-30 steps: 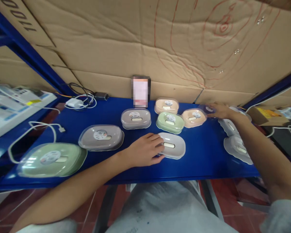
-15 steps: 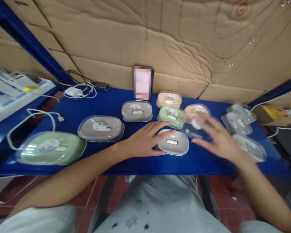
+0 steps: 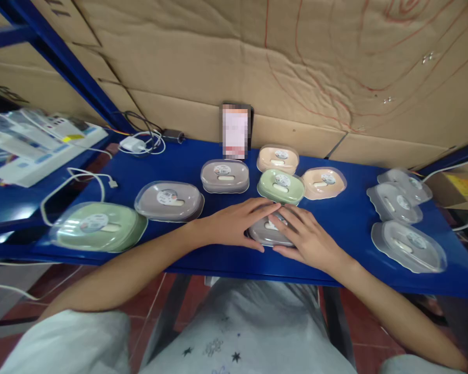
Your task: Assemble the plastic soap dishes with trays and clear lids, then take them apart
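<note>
A grey oval soap box [image 3: 263,235] sits near the front edge of the blue table [image 3: 187,166], with what looks like a clear lid on top of it. My left hand [image 3: 234,226] grips its left side, fingers reaching over the top. My right hand [image 3: 307,239] lies on its right side and top, pressing on the lid. The fingertips of both hands meet over the box, which they mostly hide.
More lidded soap boxes stand around: green [image 3: 95,234], grey [image 3: 167,200], grey [image 3: 224,175], peach [image 3: 277,158], green [image 3: 281,186], peach [image 3: 323,183]. Three clear lids [image 3: 407,244] lie at the right. A phone [image 3: 236,131] leans on the cardboard wall; a charger with cables [image 3: 134,145] is at the back left.
My right hand came from the far right with a clear lid and now rests on the grey box. My left hand stayed on the box.
</note>
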`<state>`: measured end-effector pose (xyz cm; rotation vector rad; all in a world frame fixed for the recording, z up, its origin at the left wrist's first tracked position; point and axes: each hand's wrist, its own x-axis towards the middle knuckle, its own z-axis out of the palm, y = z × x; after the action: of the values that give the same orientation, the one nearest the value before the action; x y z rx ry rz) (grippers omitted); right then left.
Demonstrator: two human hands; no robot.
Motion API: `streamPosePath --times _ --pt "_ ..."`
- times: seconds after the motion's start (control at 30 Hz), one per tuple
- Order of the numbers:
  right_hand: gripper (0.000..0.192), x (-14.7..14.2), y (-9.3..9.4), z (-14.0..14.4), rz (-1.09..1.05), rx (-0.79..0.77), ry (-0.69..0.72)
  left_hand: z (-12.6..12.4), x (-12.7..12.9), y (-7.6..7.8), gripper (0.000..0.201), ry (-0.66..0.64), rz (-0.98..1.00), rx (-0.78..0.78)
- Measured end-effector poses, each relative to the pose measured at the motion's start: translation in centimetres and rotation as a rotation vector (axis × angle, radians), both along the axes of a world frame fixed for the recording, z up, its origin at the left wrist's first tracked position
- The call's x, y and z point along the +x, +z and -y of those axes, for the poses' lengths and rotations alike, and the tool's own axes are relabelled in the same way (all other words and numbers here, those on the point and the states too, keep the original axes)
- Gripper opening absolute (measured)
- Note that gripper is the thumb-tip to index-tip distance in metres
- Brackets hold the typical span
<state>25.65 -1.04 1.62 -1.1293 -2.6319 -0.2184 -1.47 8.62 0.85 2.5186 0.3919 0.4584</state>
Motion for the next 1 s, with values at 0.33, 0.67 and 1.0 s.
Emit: streamPosePath --times 0.33,0.67,1.0 --pt "0.064 -0.4 -0.4 -1.7 -0.030 -0.007 0.061 -0.5 0.3 -1.6 0.129 -0.024 0.083 -0.164" --pt "0.074 -0.2 -1.0 -1.0 -0.282 -0.187 0.153 0.1 0.2 -0.1 0.113 -0.030 -0.017 -0.013" --pt "0.057 11.9 4.1 -9.2 -0.042 -0.269 -0.449 0.2 -0.1 0.3 0.097 0.005 -0.041 0.068"
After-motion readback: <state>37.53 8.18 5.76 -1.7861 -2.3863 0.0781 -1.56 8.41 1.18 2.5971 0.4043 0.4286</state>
